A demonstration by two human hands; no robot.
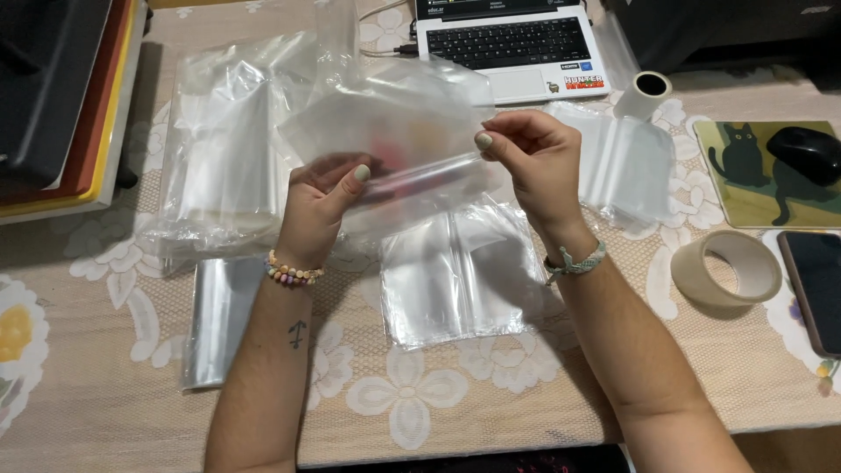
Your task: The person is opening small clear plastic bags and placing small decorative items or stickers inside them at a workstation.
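Centrally in the frame, both hands hold up one clear plastic bag above the table. The left hand grips the bag's lower left edge, thumb pressed against the film with the fingers closed behind it. The right hand pinches the bag's right edge between thumb and forefinger, the other fingers curled in. The bag hangs stretched between the two hands, raised off the cloth and tilted toward the camera; something reddish shows faintly through it, too blurred to make out.

Below the hands, a small stack of flat clear bags lies on the floral lace tablecloth. A bigger heap of clear bags fills the upper left, and a narrow pack of film lies at lower left beside the left forearm. More clear bags rest just right of the right hand. At the top centre sits a laptop, with a small white roll near its right corner. At the right edge are a tape roll, a phone, and a computer mouse on a cat-patterned pad.
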